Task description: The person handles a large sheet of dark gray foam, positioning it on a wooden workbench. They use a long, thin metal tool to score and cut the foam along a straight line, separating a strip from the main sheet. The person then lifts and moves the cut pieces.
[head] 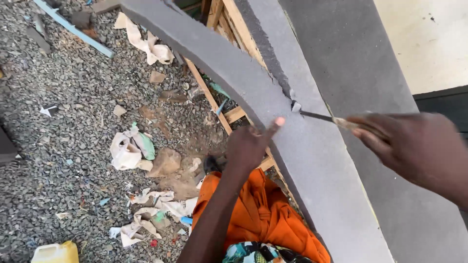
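A long curved strip of grey foam (312,160) lies partly cut away from a larger grey foam sheet (351,63). My right hand (414,146) grips a thin knife (319,116) whose blade tip is in the slit between strip and sheet. My left hand (251,143) presses on the near edge of the strip, thumb raised on top of it. The knife's handle is mostly hidden in my fist.
Grey gravel ground (63,146) lies to the left, strewn with torn paper bags (129,148) and stones. A wooden frame (229,19) shows under the foam. A yellow jerrycan (54,253) stands at bottom left. Orange cloth (258,209) covers my lap.
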